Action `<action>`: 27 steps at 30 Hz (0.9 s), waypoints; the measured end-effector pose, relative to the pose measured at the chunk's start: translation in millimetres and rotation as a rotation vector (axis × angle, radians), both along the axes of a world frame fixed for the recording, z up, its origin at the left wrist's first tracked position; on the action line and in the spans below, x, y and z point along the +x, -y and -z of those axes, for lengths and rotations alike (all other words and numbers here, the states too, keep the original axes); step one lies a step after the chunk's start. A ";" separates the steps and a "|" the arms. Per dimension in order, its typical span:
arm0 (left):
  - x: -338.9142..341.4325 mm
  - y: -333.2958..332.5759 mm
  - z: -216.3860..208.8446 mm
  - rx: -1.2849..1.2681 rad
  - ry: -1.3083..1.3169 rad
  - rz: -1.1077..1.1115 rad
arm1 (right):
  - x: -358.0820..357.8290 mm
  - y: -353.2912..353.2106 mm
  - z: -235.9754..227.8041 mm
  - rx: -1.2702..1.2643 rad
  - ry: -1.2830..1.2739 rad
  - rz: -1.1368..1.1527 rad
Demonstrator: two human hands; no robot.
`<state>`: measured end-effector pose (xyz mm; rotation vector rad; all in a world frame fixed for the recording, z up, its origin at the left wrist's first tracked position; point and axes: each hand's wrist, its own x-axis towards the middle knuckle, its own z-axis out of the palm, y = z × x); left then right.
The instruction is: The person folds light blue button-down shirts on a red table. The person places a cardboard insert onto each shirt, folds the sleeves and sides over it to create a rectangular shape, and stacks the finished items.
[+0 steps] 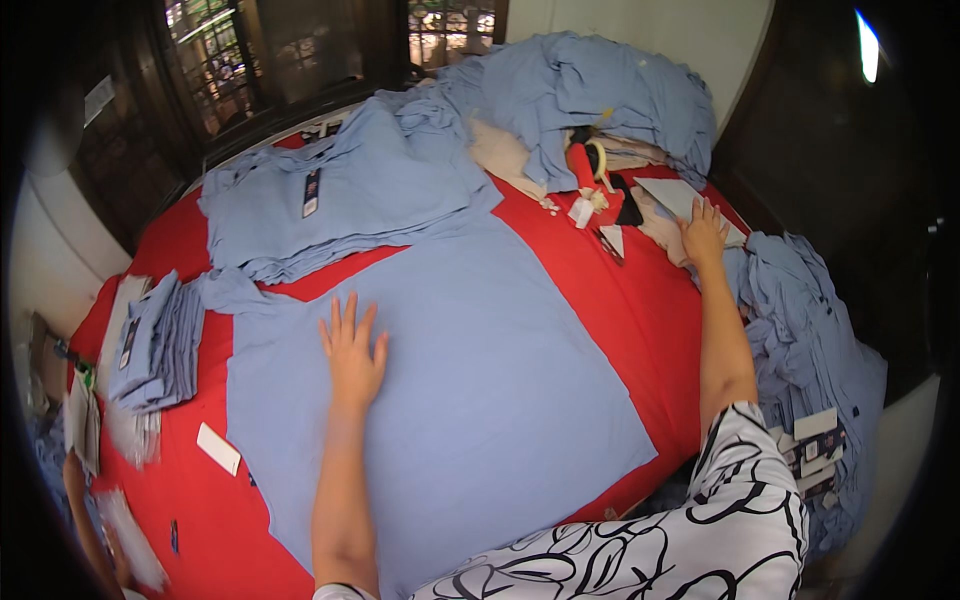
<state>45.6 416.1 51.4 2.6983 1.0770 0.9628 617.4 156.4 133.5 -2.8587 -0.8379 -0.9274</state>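
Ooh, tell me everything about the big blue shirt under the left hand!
The blue shirt looks like plain, soft cloth. It lies spread nearly flat on the red cloth, with a bunched, sleeve-like part at its upper left. The left hand lies on it palm down, fingers spread. The patterned top hides part of its near edge.

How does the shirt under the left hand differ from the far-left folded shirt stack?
The spread shirt lies flat and opened out; the folded shirt stack is layered into a compact pile. The spread shirt covers far more area than the folded shirt stack. Both are light blue.
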 end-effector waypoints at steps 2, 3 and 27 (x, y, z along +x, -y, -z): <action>-43.9 35.1 -9.6 -0.082 -0.013 -0.045 | 5.1 -14.8 -9.2 -0.063 -0.119 0.137; -77.5 54.6 -14.8 -0.128 -0.040 -0.109 | 4.8 -25.7 -11.6 -0.071 -0.232 0.144; -297.3 212.9 23.5 -0.198 0.159 -0.861 | -418.3 -74.8 -133.7 0.179 -1.231 -1.473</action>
